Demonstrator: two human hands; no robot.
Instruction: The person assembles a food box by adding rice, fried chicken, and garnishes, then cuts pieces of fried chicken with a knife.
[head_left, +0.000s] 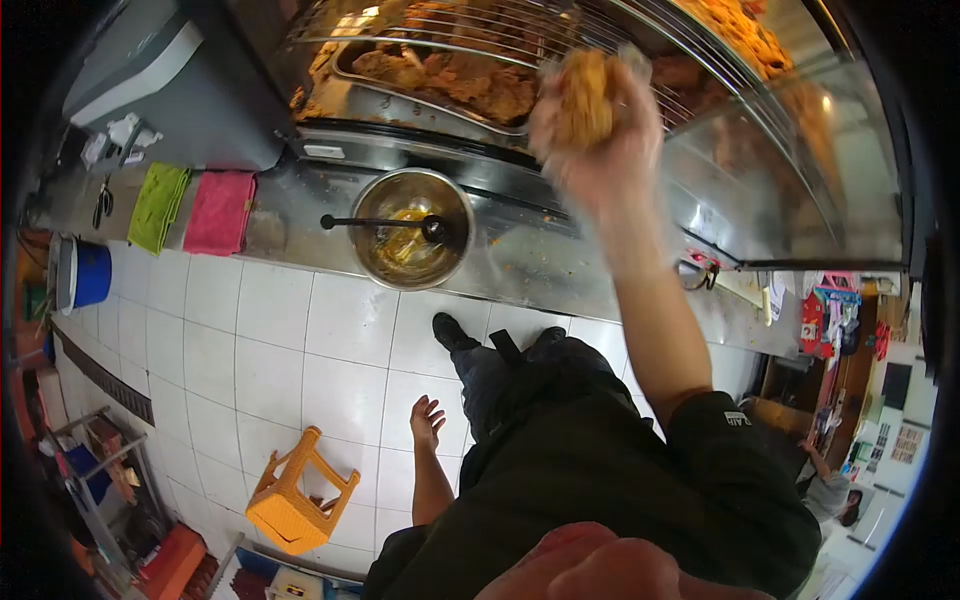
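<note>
My right hand (610, 140), in a clear plastic glove and blurred by motion, grips a piece of golden fried food (587, 98) in front of the wire racks of a lit food cabinet. Below the racks lies a metal tray (430, 98) with browned fried pieces. My left hand (427, 422) hangs low over the floor, bare and empty, its fingers apart and slightly curled. On the steel counter (540, 262) stands a metal bowl (462, 215) with yellowish residue inside and a black-handled utensil (375, 222) across it.
Green (158, 207) and pink (220, 212) cloths lie left on the counter, near scissors (103, 203). A glass panel (790, 170) borders the cabinet at right. An orange stool (300, 500) stands on the tiles. Another person (828, 492) is at far right.
</note>
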